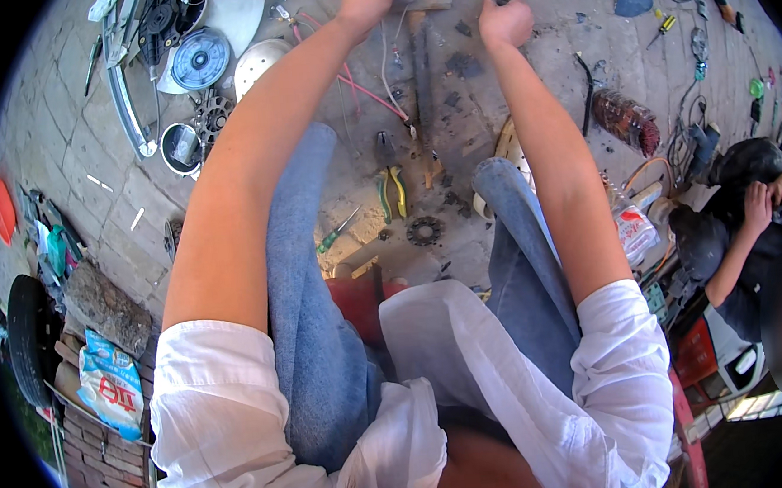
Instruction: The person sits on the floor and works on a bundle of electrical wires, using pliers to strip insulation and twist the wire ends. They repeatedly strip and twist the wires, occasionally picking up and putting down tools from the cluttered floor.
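My left hand (372, 2) reaches to the top edge, fingers closed around something dark that is partly cut off. A thin pale wire (386, 63) hangs down beside it. My right hand (506, 22) is closed with a small dark piece poking up from the fist; I cannot make out its kind. Between both arms a hammer (423, 78) lies on the ground, its head near my hands. Closer to me are yellow-green pliers (392, 192), a green-handled screwdriver (337, 230) and a dark toothed ring (424, 231). A red wire (372, 98) runs past my left forearm.
Fan-like machine parts with a blue-grey disc (200, 58) lie at upper left. A reddish copper-wound coil (625, 122) and a yellow screwdriver (662, 31) lie on the right. Another person (763, 254) sits at far right. A stone block (105, 309) stands at left.
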